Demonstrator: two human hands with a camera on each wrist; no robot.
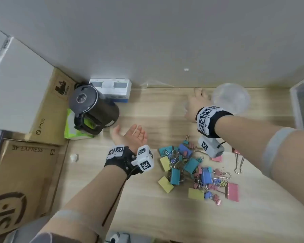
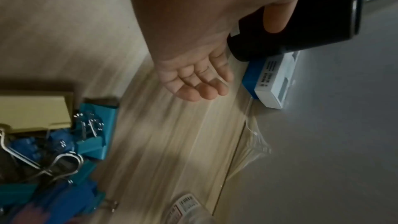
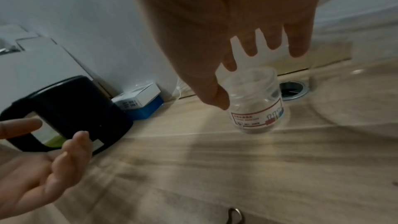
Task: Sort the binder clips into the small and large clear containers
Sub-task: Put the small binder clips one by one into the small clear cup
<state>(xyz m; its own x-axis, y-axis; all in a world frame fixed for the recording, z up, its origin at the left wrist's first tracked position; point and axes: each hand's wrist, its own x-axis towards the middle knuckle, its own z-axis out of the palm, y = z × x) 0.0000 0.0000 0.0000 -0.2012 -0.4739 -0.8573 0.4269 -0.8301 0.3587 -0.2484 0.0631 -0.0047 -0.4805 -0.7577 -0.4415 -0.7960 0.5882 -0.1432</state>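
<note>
A heap of coloured binder clips (image 1: pixel 191 170), small and large mixed, lies on the wooden desk (image 1: pixel 156 120) under my right forearm. The small clear container (image 3: pixel 256 103), a labelled jar, stands upright near the wall. My right hand (image 3: pixel 254 67) hovers over its mouth with fingers spread and straight, thumb beside the rim, holding nothing. The large clear container (image 1: pixel 231 98) stands just right of that hand (image 1: pixel 197 100). My left hand (image 1: pixel 131 135) is held palm up and empty left of the clips; its relaxed fingers (image 2: pixel 198 84) show in the left wrist view.
A dark kettle (image 1: pixel 93 109) stands left of my left hand on a green pack (image 1: pixel 71 132), with a blue and white box (image 1: pixel 112 90) behind it against the wall. Cardboard boxes (image 1: pixel 25 172) fill the left edge. A metal desk grommet (image 3: pixel 293 91) sits behind the jar.
</note>
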